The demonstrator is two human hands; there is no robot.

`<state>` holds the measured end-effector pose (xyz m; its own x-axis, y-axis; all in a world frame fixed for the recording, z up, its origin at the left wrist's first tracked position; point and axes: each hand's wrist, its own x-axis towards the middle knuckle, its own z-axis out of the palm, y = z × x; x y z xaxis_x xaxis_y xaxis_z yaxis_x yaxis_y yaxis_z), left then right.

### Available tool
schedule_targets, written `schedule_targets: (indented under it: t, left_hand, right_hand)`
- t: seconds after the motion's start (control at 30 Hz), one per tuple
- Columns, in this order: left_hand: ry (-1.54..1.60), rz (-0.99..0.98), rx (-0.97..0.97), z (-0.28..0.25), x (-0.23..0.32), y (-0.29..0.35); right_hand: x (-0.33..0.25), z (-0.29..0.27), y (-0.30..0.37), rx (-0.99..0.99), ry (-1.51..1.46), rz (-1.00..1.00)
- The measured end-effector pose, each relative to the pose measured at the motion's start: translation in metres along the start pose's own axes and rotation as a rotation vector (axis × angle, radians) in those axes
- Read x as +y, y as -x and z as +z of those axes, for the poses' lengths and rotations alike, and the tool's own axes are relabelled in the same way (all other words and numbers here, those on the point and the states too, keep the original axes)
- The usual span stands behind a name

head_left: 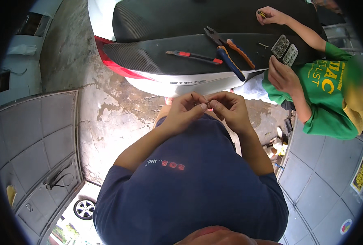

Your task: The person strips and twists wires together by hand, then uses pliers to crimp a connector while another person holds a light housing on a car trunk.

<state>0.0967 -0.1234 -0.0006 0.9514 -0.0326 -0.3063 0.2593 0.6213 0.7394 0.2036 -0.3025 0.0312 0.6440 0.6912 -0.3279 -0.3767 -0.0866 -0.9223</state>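
Cracked concrete floor (108, 110) lies open leftward; pliers (226, 49) and a utility knife (193, 56) rest on the carbon spoiler (148, 55). Left hand (185, 110) and right hand (228, 107) fingers pinch a tiny part (208, 102) between their tips, before the spoiler's near edge.

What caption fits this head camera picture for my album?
Both hands, left and right, pinch a tiny part near pliers.
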Motion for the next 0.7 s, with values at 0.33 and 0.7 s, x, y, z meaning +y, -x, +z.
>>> schedule_targets:
  t: [0.33, 0.7]
  left_hand:
    - [0.188, -0.128, -0.120, -0.010, -0.010, -0.011]
    - [-0.016, -0.191, -0.351, 0.023, -0.019, 0.017]
  right_hand:
    - [0.032, -0.004, 0.000, -0.163, -0.679, 0.229]
    - [0.017, -0.042, 0.002, -0.677, -0.133, -0.125]
